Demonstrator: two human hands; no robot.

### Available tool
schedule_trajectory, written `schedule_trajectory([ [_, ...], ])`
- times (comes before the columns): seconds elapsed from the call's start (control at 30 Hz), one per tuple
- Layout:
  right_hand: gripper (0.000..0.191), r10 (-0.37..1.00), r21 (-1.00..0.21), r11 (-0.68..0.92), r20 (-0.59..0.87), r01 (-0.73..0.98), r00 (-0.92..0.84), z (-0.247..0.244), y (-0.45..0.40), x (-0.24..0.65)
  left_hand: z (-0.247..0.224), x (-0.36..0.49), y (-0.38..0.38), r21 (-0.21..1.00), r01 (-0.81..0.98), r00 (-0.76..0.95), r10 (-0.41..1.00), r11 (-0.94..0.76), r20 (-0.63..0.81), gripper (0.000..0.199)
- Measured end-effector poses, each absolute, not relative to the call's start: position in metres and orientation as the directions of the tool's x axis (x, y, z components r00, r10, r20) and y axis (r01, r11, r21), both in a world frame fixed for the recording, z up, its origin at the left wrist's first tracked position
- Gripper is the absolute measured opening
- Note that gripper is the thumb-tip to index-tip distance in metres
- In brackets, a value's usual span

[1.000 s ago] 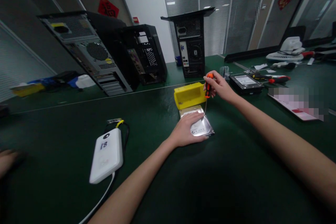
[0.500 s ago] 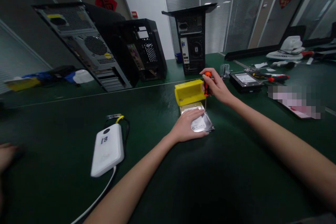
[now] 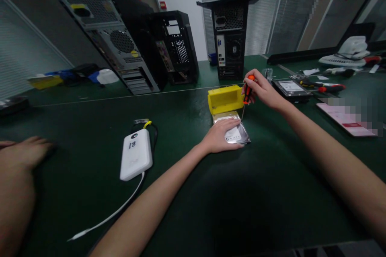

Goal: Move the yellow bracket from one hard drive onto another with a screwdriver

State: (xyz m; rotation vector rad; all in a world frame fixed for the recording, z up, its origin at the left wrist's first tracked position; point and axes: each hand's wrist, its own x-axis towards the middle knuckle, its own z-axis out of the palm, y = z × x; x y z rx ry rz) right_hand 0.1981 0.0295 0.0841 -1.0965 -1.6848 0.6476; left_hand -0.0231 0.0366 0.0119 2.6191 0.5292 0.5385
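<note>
Observed near centre of frame: hard drive (image 3: 236, 133), lying flat on the desk (image 3: 271, 192), partly covered. Recorded left hand (image 3: 221, 134) spread over it, palm down, thumb apart from fingers, pressing on rather than gripping. Recorded right hand (image 3: 259, 88) closed around the orange-and-black handle of a screwdriver (image 3: 248, 93), tilted slightly, shaft down to the drive's right edge; cannot tell exact tip contact. Noted yellow box (image 3: 226, 100) just beyond the drive, open side facing the camera.

Logged at left of centre: white power bank (image 3: 136, 154) marked "18", with white cable (image 3: 114, 213) running toward lower left. Logged at far left: blurred hand of another person (image 3: 30, 150). Logged at right: dark drive (image 3: 291, 87), red-and-black pliers (image 3: 330, 88), pink-topped flat object (image 3: 346, 118). Noted across upper part: three computer cases (image 3: 229, 42), standing.
</note>
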Motion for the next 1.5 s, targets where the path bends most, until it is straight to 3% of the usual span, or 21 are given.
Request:
schedule_trajectory([
  [0.2, 0.022, 0.915, -0.790, 0.403, 0.328, 0.463, -0.236, 0.109, 0.026, 0.221, 0.013, -0.024, 0.036, 0.462, 0.283, 0.849, 0.443, -0.841, 0.287, 0.078],
  [0.57, 0.019, 0.926, -0.789, 0.194, -0.050, 0.583, -0.375, 0.152, 0.054, 0.213, 0.011, -0.023, 0.040, 0.464, 0.265, 0.846, 0.435, -0.845, 0.309, 0.075],
  [1.5, 0.013, 0.908, -0.766, 0.292, 0.034, 0.572, -0.417, 0.145, 0.067, 0.192, 0.015, -0.031, 0.054, 0.462, 0.305, 0.843, 0.462, -0.833, 0.277, 0.066],
])
